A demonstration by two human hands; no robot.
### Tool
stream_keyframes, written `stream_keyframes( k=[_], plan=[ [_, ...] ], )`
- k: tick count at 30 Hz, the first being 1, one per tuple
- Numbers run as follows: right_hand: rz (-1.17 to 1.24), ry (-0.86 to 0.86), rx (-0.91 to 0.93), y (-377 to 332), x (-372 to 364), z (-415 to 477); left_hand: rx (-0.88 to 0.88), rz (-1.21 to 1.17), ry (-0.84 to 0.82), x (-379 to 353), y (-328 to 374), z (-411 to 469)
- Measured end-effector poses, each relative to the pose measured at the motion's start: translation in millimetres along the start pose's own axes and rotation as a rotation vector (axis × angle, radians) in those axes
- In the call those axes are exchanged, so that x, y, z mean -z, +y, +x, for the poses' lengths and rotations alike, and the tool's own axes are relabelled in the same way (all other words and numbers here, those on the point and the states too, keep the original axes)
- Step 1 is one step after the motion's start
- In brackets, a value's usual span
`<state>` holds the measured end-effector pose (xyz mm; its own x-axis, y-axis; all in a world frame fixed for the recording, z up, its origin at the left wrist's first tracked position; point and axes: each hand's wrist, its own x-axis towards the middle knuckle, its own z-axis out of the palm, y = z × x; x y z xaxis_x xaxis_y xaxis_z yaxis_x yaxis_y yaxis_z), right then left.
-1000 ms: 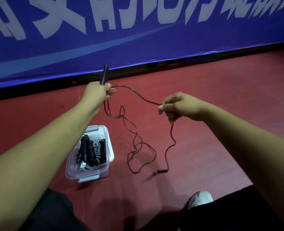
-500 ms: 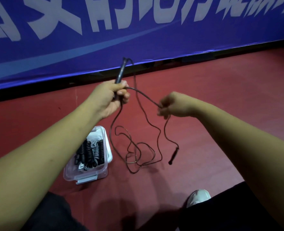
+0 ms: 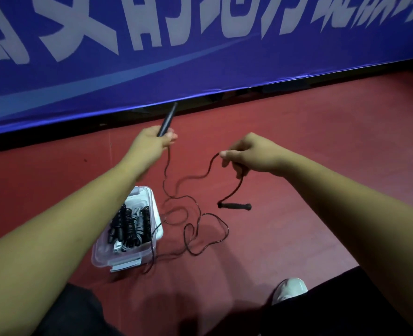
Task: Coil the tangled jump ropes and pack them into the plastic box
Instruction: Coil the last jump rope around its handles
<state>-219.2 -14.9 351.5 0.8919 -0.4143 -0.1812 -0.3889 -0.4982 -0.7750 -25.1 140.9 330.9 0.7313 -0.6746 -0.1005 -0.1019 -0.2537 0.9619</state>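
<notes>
Free handle (image 3: 235, 206) swung level over floor (image 3: 321, 166); left fingers (image 3: 171, 137) grip upper handle (image 3: 167, 120), right fingers (image 3: 225, 155) pinch cord (image 3: 195, 177).

Open-topped box (image 3: 118, 259), rope (image 3: 227, 227) strand crossing right rim; loops alongside; floor (image 3: 309, 190) rightward free.

Black rope (image 3: 195, 214) looped loosely; box (image 3: 149, 253) holds apparently coiled ropes (image 3: 130, 224)

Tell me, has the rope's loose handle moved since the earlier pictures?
Yes. The loose handle went up the picture: from level with the plastic box's near end to level with its far end.
</notes>
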Motion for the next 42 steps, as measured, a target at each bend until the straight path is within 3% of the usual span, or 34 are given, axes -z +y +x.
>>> stream_keyframes(
  k=[5,7,13,19,22,26,28,32,35,37,40,42],
  plan=[
    [0.087,0.065,0.119,-33,-12,-1,-0.036,-0.203,-0.363,-42,9,-37],
    [0.123,0.097,0.118,-34,-10,0,-0.028,-0.216,-0.411,-48,10,-42],
    [0.115,-0.08,0.019,-9,0,0,-0.086,-0.44,-0.282,-33,22,-29],
    [-0.141,-0.201,-0.192,31,-2,-3,-0.057,-0.59,-0.087,-4,24,-13],
    [0.075,-0.094,-0.209,28,0,-6,-0.033,-0.424,-0.067,8,14,-5],
    [0.407,0.041,-0.228,6,4,2,0.021,0.086,0.028,2,-7,1],
    [0.609,0.053,-0.293,-6,4,4,-0.011,0.128,0.034,-5,-8,-2],
    [0.961,0.066,-0.411,-24,0,7,0.194,-0.356,-0.306,-32,2,-35],
    [1.152,0.14,-0.439,-29,1,9,0.292,-0.483,-0.561,-41,9,-54],
    [1.212,0.2,-0.451,-29,2,9,0.303,-0.482,-0.619,-42,14,-59],
    [1.137,0.31,-0.413,-25,2,9,0.319,-0.558,-0.655,-43,16,-60],
    [0.821,0.36,-0.331,-19,-1,9,0.325,-0.577,-0.689,-44,16,-59]
  ],
)
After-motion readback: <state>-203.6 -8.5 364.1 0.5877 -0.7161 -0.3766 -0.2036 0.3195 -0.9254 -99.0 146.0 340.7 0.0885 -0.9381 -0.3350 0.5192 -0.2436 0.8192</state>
